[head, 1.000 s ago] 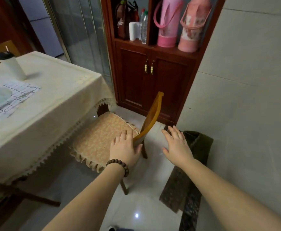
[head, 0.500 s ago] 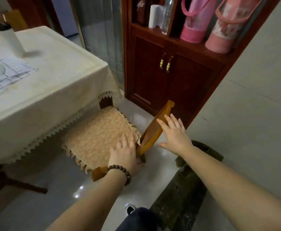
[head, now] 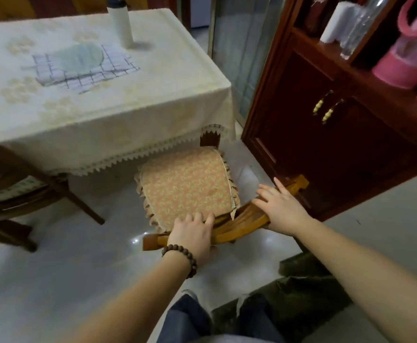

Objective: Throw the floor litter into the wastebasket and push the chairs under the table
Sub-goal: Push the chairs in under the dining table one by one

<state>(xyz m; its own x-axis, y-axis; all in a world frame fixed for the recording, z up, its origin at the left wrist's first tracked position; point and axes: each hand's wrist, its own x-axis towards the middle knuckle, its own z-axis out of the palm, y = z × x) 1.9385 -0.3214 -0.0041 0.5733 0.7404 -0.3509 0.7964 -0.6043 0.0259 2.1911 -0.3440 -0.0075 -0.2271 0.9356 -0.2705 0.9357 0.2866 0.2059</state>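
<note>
Head view: chair (head: 187, 186) sits just past the fingers, front edge barely under the table (head: 98, 105). Left hand (head: 192, 235) wraps the backrest (head: 249, 219); right hand (head: 280, 209) lies flat, open. Uneven shove could swing it into the cabinet (head: 331, 154).

1. No text, brand, number or sign could be read anywhere.
2. A pale mark on a dark item (head: 320, 2) on the cabinet shelf (head: 326, 49) was too blurred to read.
</note>
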